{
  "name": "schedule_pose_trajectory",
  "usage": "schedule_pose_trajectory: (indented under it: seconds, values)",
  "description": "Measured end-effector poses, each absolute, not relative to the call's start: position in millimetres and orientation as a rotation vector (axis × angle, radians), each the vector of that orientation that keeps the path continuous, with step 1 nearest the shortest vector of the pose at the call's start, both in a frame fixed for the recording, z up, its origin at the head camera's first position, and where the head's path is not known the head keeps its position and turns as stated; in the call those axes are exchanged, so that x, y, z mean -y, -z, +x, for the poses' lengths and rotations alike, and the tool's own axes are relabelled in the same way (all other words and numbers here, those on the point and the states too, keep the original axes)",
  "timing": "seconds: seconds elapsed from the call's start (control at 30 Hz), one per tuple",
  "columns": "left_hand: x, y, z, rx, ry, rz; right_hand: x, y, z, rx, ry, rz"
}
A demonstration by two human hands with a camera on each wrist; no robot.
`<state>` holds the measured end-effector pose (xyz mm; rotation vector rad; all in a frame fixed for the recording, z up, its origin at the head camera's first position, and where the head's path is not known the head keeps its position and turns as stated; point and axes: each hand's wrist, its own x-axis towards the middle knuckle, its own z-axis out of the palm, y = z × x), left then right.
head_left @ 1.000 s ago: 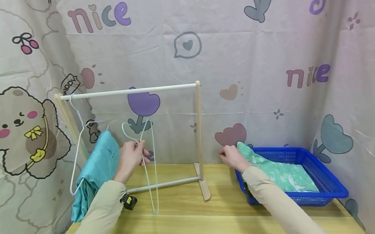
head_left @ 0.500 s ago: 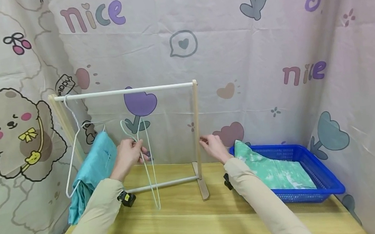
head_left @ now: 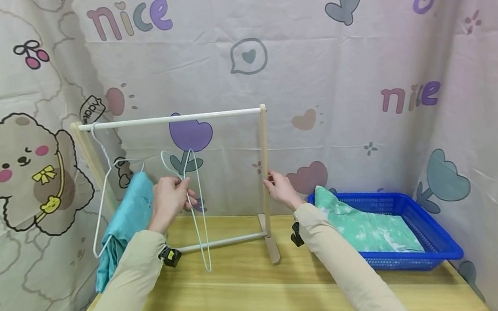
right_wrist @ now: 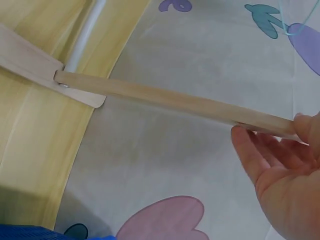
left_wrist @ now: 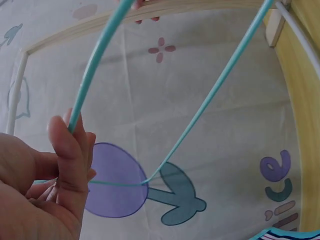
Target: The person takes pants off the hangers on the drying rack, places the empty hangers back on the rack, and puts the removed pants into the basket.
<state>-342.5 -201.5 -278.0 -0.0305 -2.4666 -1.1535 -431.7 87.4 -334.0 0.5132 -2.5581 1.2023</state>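
Note:
My left hand pinches a pale mint wire hanger near its neck. The hanger hangs edge-on to the head view, in front of the rack's opening; in the left wrist view its turquoise wire runs up past the fingers. At the right side of the clothes rack, my right hand holds the wooden upright. The right wrist view shows the thumb and fingers on opposite sides of that wooden post. A white hanger with folded teal cloth hangs at the rack's left end.
To the right, a blue plastic basket holds a folded green-and-white patterned cloth. The rack's foot rests on the wooden table. A printed curtain stands close behind and at both sides.
My right hand has moved left from beside the basket to the rack's right upright and taken hold of it. The left hand keeps the wire hanger, which has risen slightly.

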Motion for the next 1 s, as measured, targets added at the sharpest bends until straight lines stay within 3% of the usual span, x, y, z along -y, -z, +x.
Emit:
schedule_pose_trajectory:
  seconds: [0.33,0.67,1.0]
  values:
    - [207.1,257.2,-340.4,2.445,1.182,-0.065,-87.8,342.8,-433.1,2.572,-1.069,0.490]
    - [200.4,225.3,-340.1,2.207,1.839,-0.160,-87.5,344.4,-436.2,2.536,-1.077,0.539]
    - [184.3,193.4,-346.2,2.027,2.060,-0.087,-87.4,347.6,-438.6,2.539,-1.068,0.518]
